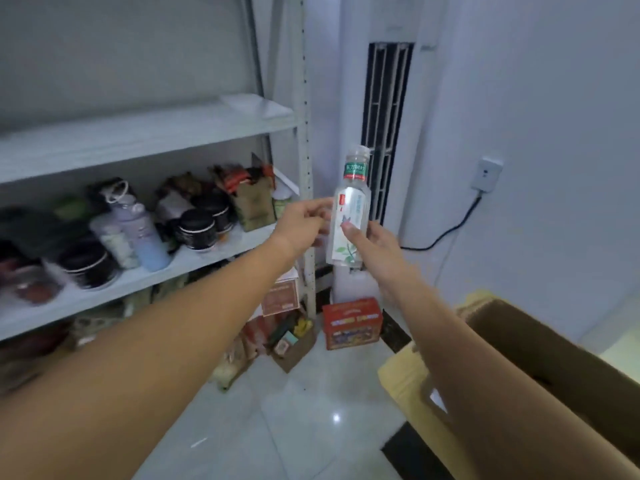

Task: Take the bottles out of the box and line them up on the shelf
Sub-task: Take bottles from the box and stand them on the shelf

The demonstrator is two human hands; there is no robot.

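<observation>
Beside the shelf (138,140), a bottle (349,209) is held nearly upright, neck up. Left hand (304,223) fingers pinch its side; right hand (375,244) fingers wrap its lower half.

One wide-angle camera, worn on the head, looks forward and down. Both forearms run out from the bottom edge and meet near the middle of the frame, where the left hand (304,220) and right hand (374,239) hold a bottle (349,216) at arm's length. The shelf (149,136) fills the left side, seen at a slant and blurred towards the edge. An air conditioner (426,133) stands straight ahead. The box (540,344) sits close at lower right, cut by the frame, with the floor (311,427) below.
</observation>
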